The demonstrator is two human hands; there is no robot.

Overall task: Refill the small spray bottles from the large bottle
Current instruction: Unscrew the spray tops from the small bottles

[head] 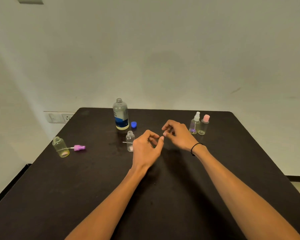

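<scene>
A: Both hands over the counter [163, 213], just right of the open small bottle [130, 141]. Left hand [145, 149] loosely curled, nothing visibly held. Right hand [177, 134] curled too, fingertips close together; maybe pinching something tiny, but can't tell.

B: Next step, probably: pour from the large bottle [120, 115] into that small one. Advice?

A: Steady the small bottle with one hand first. Narrow neck, light body, likely to tip. Lift the large one low on the body and tilt slowly, lip right over the opening.

B: Appearance of the large bottle?

A: Clear, upright, cap off, threads bare, blue-and-white label. Standing just behind the small bottle, blue cap [133, 124] right beside its base.

B: Others?

A: Far left of the large bottle, another open small bottle [60, 147] with its purple sprayer [79, 147] lying alongside. Far right, two capped small bottles [198, 124] touching.

B: Hazard?

A: Looks like a wet patch near the middle small bottle; slippery footing, possibly.
</scene>
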